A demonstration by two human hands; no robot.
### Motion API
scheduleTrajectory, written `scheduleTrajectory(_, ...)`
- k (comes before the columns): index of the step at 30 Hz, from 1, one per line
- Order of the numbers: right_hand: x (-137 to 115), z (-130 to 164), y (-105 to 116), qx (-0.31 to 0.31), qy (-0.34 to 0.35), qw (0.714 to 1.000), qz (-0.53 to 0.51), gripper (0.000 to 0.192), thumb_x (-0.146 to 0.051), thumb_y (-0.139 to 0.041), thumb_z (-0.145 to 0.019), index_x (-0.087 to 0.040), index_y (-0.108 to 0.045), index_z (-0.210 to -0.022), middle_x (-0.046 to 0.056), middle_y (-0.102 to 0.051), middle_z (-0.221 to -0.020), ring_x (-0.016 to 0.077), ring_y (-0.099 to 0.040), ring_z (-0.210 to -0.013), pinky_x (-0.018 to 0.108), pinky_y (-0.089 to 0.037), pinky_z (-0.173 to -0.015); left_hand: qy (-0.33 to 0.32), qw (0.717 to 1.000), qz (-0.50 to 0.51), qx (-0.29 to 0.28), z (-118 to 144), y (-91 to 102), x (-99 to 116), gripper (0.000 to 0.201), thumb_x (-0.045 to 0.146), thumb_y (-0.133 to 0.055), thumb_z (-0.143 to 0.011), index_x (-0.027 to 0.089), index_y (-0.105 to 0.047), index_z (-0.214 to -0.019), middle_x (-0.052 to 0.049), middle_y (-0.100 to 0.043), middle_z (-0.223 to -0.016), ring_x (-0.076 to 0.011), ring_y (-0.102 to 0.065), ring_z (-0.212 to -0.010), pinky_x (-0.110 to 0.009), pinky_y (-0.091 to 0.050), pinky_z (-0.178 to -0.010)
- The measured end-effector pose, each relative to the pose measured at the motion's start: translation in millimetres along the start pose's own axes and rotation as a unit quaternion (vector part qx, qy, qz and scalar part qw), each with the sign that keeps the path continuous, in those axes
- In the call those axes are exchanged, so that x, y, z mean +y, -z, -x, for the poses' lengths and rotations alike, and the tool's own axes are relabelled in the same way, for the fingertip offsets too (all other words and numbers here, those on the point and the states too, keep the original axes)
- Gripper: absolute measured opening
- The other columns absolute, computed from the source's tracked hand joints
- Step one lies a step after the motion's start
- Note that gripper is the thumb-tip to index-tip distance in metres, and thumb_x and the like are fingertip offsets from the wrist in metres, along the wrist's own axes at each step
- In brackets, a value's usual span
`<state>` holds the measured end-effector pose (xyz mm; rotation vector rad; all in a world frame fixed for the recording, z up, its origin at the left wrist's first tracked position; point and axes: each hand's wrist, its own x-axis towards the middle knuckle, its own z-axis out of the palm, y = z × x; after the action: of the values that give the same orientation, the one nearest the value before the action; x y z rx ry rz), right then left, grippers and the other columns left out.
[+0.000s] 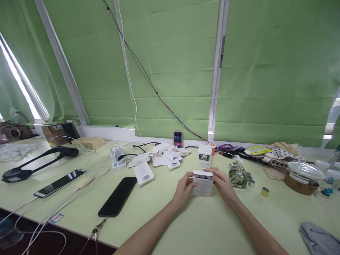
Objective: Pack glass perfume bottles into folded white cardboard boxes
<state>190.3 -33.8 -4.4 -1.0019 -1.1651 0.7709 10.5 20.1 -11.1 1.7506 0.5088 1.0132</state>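
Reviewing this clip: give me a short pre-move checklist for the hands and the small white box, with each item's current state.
1. Left hand on the small white box: ok, fingers on its left side.
2. Right hand on the box: ok, fingers at its top right.
3. Box top flap closed: not ok, flap looks raised.
4. Box contents: cannot tell, inside hidden.
5. Table bare in front of the box: ok.
6. Glass bottle apart from the right hand: ok, lying close beside it, not touching.
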Motion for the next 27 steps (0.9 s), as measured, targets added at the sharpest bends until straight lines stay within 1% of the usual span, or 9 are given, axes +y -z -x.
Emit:
scheduleTrajectory(4, 0.0, 1.4, 3.0, -0.034, 0.024, 0.999, 0.029, 0.036, -0.043, -0.049, -0.081, -0.021, -0.073, -0.096, 0.008, -0.052, -0.111, 0.0196, -0.056, -0.088, 0.026, -0.045, -0.063, 0.013, 1.000, 0.007, -0.002, -0.2, 0.5, 0.2, 0.018, 0.020, -0.054, -0.080, 0.021, -0.052, -0.099, -0.004, -0.069, -0.096, -0.0196, -0.064, -0.088, -0.029, -0.049, -0.075)
scheduleTrajectory(7, -2.0, 2.9, 2.3, -0.048, 0.028, 0.998, 0.037, 0.040, -0.047, -0.045, -0.086, -0.021, -0.072, -0.100, 0.008, -0.056, -0.111, 0.0194, -0.056, -0.088, 0.026, -0.044, -0.064, 0.015, 1.000, 0.010, -0.003, -0.5, 0.8, 0.1, 0.018, 0.020, -0.055, -0.080, 0.020, -0.051, -0.098, -0.005, -0.069, -0.097, -0.0199, -0.065, -0.089, -0.029, -0.049, -0.074)
scheduleTrajectory(12, -3.7, 3.0, -2.0, -0.029, 0.027, 0.997, 0.061, 0.028, -0.045, -0.059, -0.082, -0.025, -0.073, -0.096, 0.005, -0.065, -0.103, 0.0229, -0.056, -0.101, 0.030, -0.044, -0.083, 0.007, 1.000, 0.010, 0.002, -0.3, 0.0, -1.0, 0.023, 0.023, -0.058, -0.080, 0.021, -0.050, -0.101, -0.004, -0.068, -0.097, -0.0204, -0.065, -0.090, -0.030, -0.049, -0.075)
scheduleTrajectory(18, -1.5, 1.9, -0.5, -0.023, 0.032, 0.997, 0.069, 0.027, -0.044, -0.060, -0.082, -0.025, -0.073, -0.097, 0.007, -0.066, -0.105, 0.0235, -0.057, -0.100, 0.032, -0.048, -0.079, 0.013, 0.999, 0.019, 0.028, -0.4, -1.7, -3.5, 0.026, 0.026, -0.061, -0.078, 0.023, -0.046, -0.099, -0.004, -0.063, -0.102, -0.0201, -0.065, -0.090, -0.031, -0.050, -0.075)
scheduleTrajectory(27, -5.9, 2.8, -3.7, -0.019, 0.055, 0.993, 0.105, 0.029, -0.045, -0.057, -0.084, -0.025, -0.073, -0.097, 0.008, -0.066, -0.103, 0.0225, -0.057, -0.102, 0.030, -0.048, -0.080, 0.017, 0.999, 0.022, 0.028, -1.3, -0.3, -8.6, 0.029, 0.020, -0.060, -0.076, 0.023, -0.042, -0.099, -0.003, -0.059, -0.103, -0.0186, -0.065, -0.088, -0.029, -0.050, -0.073)
